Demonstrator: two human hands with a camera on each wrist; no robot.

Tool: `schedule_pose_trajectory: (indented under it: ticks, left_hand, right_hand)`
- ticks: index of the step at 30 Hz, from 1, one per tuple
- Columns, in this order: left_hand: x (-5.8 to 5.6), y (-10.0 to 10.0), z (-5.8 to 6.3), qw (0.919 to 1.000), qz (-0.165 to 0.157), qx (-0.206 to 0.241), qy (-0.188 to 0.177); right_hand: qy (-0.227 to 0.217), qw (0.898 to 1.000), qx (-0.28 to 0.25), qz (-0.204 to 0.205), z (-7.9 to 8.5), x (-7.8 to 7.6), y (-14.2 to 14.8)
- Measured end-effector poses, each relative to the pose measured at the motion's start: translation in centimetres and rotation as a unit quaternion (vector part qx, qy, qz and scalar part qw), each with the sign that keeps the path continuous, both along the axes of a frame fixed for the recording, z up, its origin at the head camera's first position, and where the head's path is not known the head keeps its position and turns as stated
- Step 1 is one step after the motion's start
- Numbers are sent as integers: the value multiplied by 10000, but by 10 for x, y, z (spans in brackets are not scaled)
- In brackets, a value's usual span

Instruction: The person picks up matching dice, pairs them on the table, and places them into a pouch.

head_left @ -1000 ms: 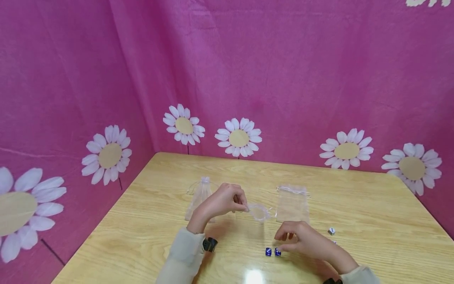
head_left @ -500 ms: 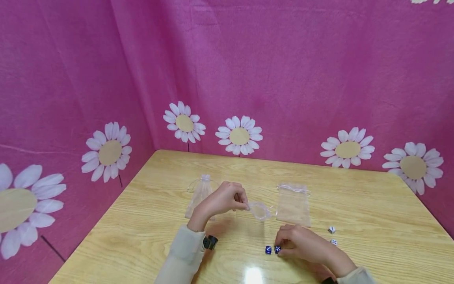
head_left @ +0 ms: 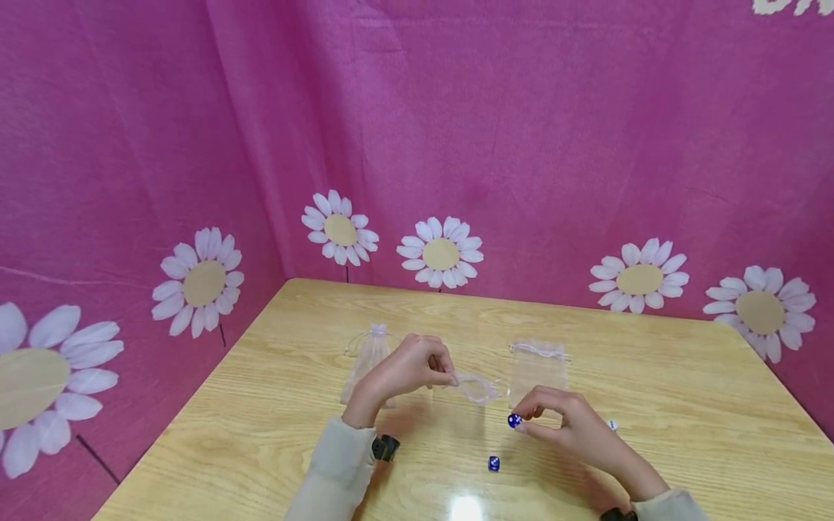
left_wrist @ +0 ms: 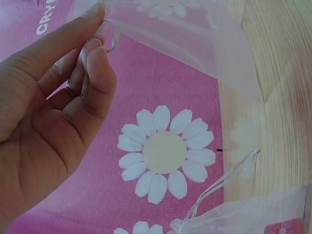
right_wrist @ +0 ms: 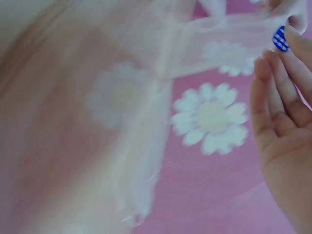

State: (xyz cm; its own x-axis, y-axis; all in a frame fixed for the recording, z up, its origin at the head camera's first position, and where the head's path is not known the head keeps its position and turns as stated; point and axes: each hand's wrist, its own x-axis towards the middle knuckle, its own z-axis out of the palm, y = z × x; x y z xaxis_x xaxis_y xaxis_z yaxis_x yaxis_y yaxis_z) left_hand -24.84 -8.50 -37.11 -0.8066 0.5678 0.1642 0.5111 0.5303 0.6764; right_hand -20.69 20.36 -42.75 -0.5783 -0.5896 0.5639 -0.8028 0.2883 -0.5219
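Between the thumb and fingertips of my left hand, the edge of a sheer white organza pouch is pinched. Its mouth gapes in a round loop toward the right, and in the left wrist view its drawstring shows at the fingertips. My right hand pinches a blue die with white pips, raised over the table just right of and below the pouch's mouth. A second blue die lies on the table below. Part of a white die shows beyond my right wrist.
Another organza pouch, drawn tight at the neck, lies behind my left hand; something red with white dots shows inside it. A flat pouch lies behind my right hand. Pink flowered cloth backs the wooden table.
My right hand has taken the right-hand blue die from the table and raised it toward the pouch's mouth. My left hand keeps its hold on the pouch, nearly still.
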Motion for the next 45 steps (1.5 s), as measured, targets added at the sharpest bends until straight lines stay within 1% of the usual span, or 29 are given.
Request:
schedule_pose_trajectory:
  ticks: [2, 5, 9, 14, 19, 21, 23, 26, 28, 30, 32, 35, 38, 42, 45]
  left_hand:
    - [0, 1, 0, 10000, -27, 8, -43]
    - [1, 2, 1, 10000, -39, 1, -82]
    - [2, 5, 2, 9999, -85, -30, -86]
    - [4, 9, 3, 9997, -224, -108, -82]
    - [5, 11, 3, 9994, -293, -120, -130]
    - [5, 11, 2, 9994, -313, -102, -113]
    - [6, 11, 2, 9994, -326, -94, -75]
    - [5, 11, 2, 9994, -328, -66, -62]
    - [5, 11, 2, 9995, -317, -68, -63]
    - [4, 10, 1, 9996, -269, -64, -86]
    - [3, 9, 1, 9997, -200, -38, -128]
    - [2, 7, 1, 9998, -82, 23, -180]
    - [1, 4, 0, 9997, -42, 111, -224]
    - [0, 0, 1, 9997, 22, 121, -231]
    - [-1, -1, 2, 9997, 99, 87, -226]
  right_hand:
    - [289, 9995, -134, -46, 8, 3, -8]
    - [758, 9964, -218, -301, 19, 6, -21]
    - [1297, 9887, -34, -749, 27, 5, -36]
    - [1769, 9780, 188, -1087, 29, 3, -44]
    - [2155, 9699, 94, -1128, 28, 1, -46]
    - [2230, 9686, 52, -1099, 27, 0, -47]
    - [2195, 9695, 50, -1086, 26, 0, -47]
    - [1976, 9750, -76, -1015, 24, 1, -46]
    - [1676, 9806, -238, -984, 23, 2, -46]
    - [1188, 9867, -416, -1029, 23, 4, -45]
    - [594, 9903, -560, -1129, 22, 7, -42]
    - [-300, 9894, -645, -1263, 20, 11, -36]
    - [-951, 9855, -600, -1270, 16, 14, -27]
    - [-1303, 9823, -432, -1274, 8, 15, -16]
    - [-1323, 9836, -315, -1188, 2, 14, -13]
